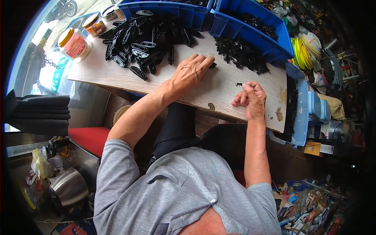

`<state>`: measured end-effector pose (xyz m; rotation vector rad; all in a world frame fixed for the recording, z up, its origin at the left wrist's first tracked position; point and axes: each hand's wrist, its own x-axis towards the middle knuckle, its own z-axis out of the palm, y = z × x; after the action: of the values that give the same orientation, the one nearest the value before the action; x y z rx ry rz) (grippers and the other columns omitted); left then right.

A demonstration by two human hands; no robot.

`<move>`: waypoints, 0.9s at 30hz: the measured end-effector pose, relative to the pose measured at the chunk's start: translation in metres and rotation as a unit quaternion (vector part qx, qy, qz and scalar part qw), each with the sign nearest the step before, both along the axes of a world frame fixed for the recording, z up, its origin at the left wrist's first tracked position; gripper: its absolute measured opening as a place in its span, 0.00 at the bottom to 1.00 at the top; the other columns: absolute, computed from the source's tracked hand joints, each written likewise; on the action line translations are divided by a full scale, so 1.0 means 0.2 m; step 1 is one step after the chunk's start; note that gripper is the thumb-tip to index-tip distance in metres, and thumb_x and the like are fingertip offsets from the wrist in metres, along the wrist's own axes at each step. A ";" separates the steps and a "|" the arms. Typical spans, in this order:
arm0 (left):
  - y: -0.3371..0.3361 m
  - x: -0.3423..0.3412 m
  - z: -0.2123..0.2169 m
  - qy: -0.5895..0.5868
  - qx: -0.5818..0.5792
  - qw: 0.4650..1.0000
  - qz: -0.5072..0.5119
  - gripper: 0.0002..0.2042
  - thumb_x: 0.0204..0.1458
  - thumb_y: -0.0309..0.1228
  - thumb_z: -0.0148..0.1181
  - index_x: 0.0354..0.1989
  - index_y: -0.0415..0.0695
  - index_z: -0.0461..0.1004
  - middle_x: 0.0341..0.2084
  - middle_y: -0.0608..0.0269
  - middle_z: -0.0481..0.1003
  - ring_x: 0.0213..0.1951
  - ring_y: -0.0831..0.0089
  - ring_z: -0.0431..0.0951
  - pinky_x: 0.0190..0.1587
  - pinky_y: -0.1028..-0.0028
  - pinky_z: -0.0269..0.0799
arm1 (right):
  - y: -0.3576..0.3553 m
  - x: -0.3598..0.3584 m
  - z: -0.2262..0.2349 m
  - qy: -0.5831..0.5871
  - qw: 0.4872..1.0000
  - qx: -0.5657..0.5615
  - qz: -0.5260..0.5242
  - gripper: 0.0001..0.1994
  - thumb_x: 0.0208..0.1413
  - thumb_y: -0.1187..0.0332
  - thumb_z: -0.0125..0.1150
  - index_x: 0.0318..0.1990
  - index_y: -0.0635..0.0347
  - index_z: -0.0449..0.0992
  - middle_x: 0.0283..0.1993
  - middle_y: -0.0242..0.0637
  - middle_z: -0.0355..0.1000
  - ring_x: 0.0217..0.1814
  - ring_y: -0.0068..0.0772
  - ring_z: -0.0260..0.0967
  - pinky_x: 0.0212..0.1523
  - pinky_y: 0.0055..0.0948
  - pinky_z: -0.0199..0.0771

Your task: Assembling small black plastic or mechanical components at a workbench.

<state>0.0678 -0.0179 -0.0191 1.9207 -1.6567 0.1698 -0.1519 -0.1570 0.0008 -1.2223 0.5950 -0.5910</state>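
My left hand (192, 71) is over the middle of the table, its fingers curled and closed. A bit of a small black part (212, 65) shows at its fingertips; the rest is hidden under the fingers. Further right, my right hand (253, 100) pinches a small black plastic clip (239, 84) between thumb and index finger, just above the tabletop. Beyond the left hand lies a heap of long black plastic housings (145, 37), some showing pale oval outlines. A spread of small black plastic pieces (241, 55) lies between the two hands and a blue bin.
A wooden table (172, 76) with chipped patches bears everything. Two blue bins (250, 29) with black parts stand at its far side. Lidded jars (74, 44) occupy the left corner. Yellow cable coils (300, 53) and blue tubs (301, 113) are at the right.
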 end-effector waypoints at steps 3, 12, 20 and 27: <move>0.00 0.02 -0.03 -0.054 -0.055 0.997 -0.001 0.08 0.53 0.27 0.57 0.41 0.43 0.74 0.35 0.58 0.74 0.40 0.58 0.73 0.42 0.62 0.70 | 0.00 0.00 0.00 -0.002 1.000 0.004 -0.001 0.08 0.56 0.65 0.64 0.36 0.57 0.72 0.14 0.32 0.66 0.19 0.29 0.72 0.19 0.35 0.81; 0.07 -0.03 0.03 0.002 -0.009 1.000 0.023 0.12 0.54 0.28 0.60 0.46 0.42 0.74 0.36 0.58 0.75 0.39 0.56 0.72 0.44 0.61 0.69 | 0.01 0.00 0.00 0.006 1.000 0.004 -0.012 0.08 0.56 0.65 0.64 0.37 0.56 0.73 0.14 0.31 0.65 0.20 0.28 0.72 0.20 0.33 0.81; 0.10 -0.03 0.03 -0.077 -0.055 0.994 0.050 0.10 0.54 0.31 0.61 0.43 0.43 0.75 0.38 0.58 0.75 0.42 0.56 0.72 0.43 0.63 0.68 | 0.01 0.00 -0.01 -0.006 1.000 0.003 -0.016 0.08 0.56 0.66 0.64 0.37 0.56 0.73 0.14 0.31 0.66 0.20 0.28 0.73 0.20 0.34 0.81; 0.15 -0.09 -0.08 0.014 -0.087 0.992 0.085 0.12 0.49 0.30 0.64 0.42 0.44 0.76 0.35 0.57 0.76 0.41 0.54 0.73 0.44 0.61 0.69 | 0.02 0.01 -0.01 -0.008 1.000 0.006 -0.014 0.07 0.56 0.66 0.64 0.37 0.56 0.75 0.14 0.31 0.66 0.19 0.29 0.72 0.22 0.35 0.83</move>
<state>0.0506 0.0116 -0.0358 1.9213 -1.4094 0.3409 -0.1494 -0.1528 -0.0010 -1.1988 0.6029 -0.6198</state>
